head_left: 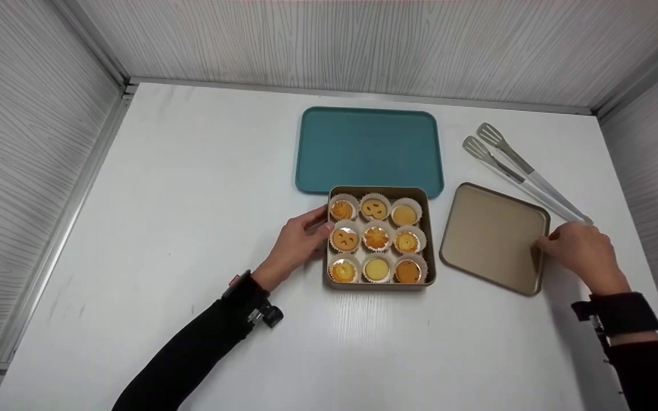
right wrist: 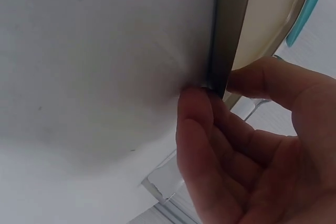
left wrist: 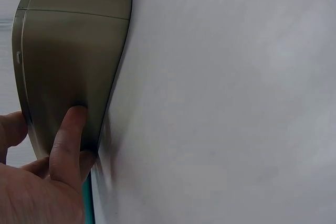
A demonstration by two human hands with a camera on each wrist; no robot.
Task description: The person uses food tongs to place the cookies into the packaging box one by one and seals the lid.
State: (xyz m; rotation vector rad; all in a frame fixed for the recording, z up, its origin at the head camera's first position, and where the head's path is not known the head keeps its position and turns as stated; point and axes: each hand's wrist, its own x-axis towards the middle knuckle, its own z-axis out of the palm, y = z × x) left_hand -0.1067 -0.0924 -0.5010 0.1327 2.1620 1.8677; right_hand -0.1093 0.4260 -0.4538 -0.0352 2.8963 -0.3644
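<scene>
A square gold tin (head_left: pixel 376 286) holds several cookies in white paper cups. My left hand (head_left: pixel 300 237) holds the tin's left wall, thumb at the rim and fingers against the outer side. In the left wrist view, one fingertip (left wrist: pixel 77 111) presses on the tin's side wall (left wrist: pixel 73 61). To the right of the tin is its square gold lid (head_left: pixel 492 237), inner side up. My right hand (head_left: pixel 583 254) pinches the lid's right edge. The right wrist view shows the thumb on the lid's inner face and the other fingers below its edge.
A teal tray (head_left: pixel 369 151) lies behind the tin, its near edge close to the tin's back. Metal tongs (head_left: pixel 526 168) with slotted ends lie spread behind the lid, their handle end near my right hand. Wood-grain panels (head_left: pixel 329 45) border the white table (head_left: pixel 192 171).
</scene>
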